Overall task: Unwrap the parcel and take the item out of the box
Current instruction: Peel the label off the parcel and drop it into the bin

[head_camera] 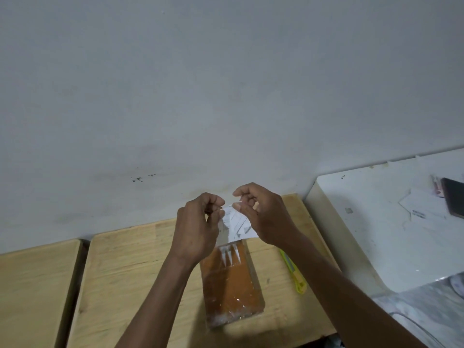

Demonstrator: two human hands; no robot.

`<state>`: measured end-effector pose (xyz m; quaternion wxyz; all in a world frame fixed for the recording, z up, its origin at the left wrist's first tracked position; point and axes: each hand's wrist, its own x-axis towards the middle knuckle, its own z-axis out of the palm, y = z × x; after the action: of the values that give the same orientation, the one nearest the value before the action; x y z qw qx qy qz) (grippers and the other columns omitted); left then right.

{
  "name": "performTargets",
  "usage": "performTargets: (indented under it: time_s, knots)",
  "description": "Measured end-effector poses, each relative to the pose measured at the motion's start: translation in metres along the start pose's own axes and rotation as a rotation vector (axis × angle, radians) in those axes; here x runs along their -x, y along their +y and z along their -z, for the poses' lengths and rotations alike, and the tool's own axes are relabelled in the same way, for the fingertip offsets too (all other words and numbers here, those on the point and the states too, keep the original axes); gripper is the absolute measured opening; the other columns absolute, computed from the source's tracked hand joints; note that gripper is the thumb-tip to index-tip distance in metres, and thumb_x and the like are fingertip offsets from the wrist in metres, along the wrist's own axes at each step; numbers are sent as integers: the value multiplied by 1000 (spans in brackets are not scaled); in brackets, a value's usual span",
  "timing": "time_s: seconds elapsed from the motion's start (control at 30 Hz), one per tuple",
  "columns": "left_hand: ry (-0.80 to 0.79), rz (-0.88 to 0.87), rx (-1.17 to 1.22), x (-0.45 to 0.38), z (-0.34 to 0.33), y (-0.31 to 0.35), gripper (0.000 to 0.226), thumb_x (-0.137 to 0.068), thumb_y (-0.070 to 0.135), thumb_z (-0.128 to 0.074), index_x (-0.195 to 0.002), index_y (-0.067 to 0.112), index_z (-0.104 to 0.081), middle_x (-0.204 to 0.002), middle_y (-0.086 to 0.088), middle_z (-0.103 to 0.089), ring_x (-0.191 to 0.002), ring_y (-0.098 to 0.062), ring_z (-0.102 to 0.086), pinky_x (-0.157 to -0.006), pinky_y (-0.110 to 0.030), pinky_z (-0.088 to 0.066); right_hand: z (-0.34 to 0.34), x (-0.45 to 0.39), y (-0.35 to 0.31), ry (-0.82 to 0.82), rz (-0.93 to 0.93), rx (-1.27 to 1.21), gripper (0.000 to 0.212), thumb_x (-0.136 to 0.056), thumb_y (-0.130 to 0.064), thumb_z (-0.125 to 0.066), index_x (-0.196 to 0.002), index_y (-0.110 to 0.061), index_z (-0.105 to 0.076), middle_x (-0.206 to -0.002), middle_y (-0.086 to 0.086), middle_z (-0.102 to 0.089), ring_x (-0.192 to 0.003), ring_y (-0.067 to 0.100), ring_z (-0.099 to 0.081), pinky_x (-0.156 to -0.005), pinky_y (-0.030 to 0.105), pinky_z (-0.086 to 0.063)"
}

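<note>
A light wooden table (140, 277) is filling the near part of the view, butting up against a plain grey wall, with a second wooden top (32, 285) sitting just to its left and a white counter (376, 222) off to the right. The parcel (232, 282), a brownish-orange box under shiny clear wrap, is lying on the table, long side running near to far. A yellow utility knife (293, 275) is lying just right of it, untouched right now.

Both hands are up at the far end of the box, working on a white label or tape flap (236, 222) that's lifting off the wrap. The left hand (198, 229) is pinching its left edge with curled fingers, the right hand (261, 214) is pinching the top corner between thumb and finger.

So I'd say we're in the unwrapping step, box not opened yet. Next move probably needs a steady peel toward the near end, or grabbing the knife if the wrap isn't giving
</note>
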<state>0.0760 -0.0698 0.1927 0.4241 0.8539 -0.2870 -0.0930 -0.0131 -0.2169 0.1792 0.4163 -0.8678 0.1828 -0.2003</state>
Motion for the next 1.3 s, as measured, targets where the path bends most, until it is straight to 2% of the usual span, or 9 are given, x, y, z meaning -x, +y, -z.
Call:
performTargets:
  time_s: [0.27, 0.37, 0.47, 0.6, 0.67, 0.77, 1.0, 1.2, 1.3]
  knots:
    - [-30, -52, -89, -4, -2, -1, 7, -91, 17, -69, -95, 16, -75, -84, 6, -73, -73, -5, -62, -62, -4, -41, 1, 0, 0, -91, 88, 154, 14, -94, -21, -54, -87, -20, -66, -88, -9, -62, -84, 12, -55, -74, 37, -50]
    - [-23, -116, -204, -7, -7, -4, 10, -92, 25, -68, -85, 24, -75, -81, 10, -72, -85, -16, -62, -77, -34, -49, 2, 1, 3, -76, 17, 187, 15, -92, -28, -51, -84, -28, -64, -86, -15, -61, -87, 10, -53, -75, 38, -49]
    - [48, -160, -206, -7, -12, 1, 12, -90, 22, -70, -79, 23, -73, -81, 13, -67, -92, -18, -54, -80, -40, -44, -1, 6, 1, 23, -29, 98, 12, -89, -24, -55, -80, -22, -64, -83, -10, -66, -80, 9, -56, -74, 35, -49]
    - [121, -100, -20, -2, -18, 11, 18, -90, 15, -69, -72, 18, -71, -75, 17, -62, -86, -9, -59, -68, -17, -41, -2, 7, 3, 193, -186, -13, 13, -90, -13, -61, -80, -15, -69, -77, -6, -69, -70, 3, -60, -61, 14, -45]
    - [214, 35, 122, -1, -10, 1, 14, -89, 17, -70, -77, 23, -73, -77, 21, -64, -81, 2, -60, -73, -10, -44, 20, 2, 23, 378, -357, -187, 13, -88, -19, -64, -77, -18, -71, -75, -4, -71, -69, 12, -65, -68, 28, -55]
    - [290, 201, 287, -6, 8, -21, 8, -89, 25, -72, -82, 23, -76, -81, 14, -73, -77, -1, -65, -76, -29, -52, 71, 12, 43, 534, -470, -292, 16, -90, -28, -67, -77, -20, -73, -69, 1, -68, -58, 16, -60, -63, 40, -56]
    - [128, 206, 342, -19, -21, -14, 4, -89, 23, -72, -87, 21, -75, -83, 8, -73, -77, -9, -64, -71, -28, -51, 95, 55, 47, 604, -484, -287, 8, -93, -17, -67, -88, -20, -73, -79, 5, -71, -65, 9, -62, -55, 20, -53]
    - [-56, 129, 345, -15, -80, 15, 2, -87, 21, -74, -87, 20, -76, -80, 3, -74, -74, -12, -64, -72, -29, -51, 123, 106, 72, 711, -565, -177, 6, -82, -37, -71, -79, -34, -75, -76, -5, -76, -72, 14, -69, -74, 47, -60]
    - [-131, 74, 345, 0, -112, 41, 5, -88, 21, -73, -86, 17, -75, -78, 4, -73, -69, -9, -61, -69, -26, -48, 145, 137, 83, 791, -610, -130, 11, -86, -31, -72, -77, -36, -73, -74, -9, -74, -72, 13, -68, -75, 51, -60]
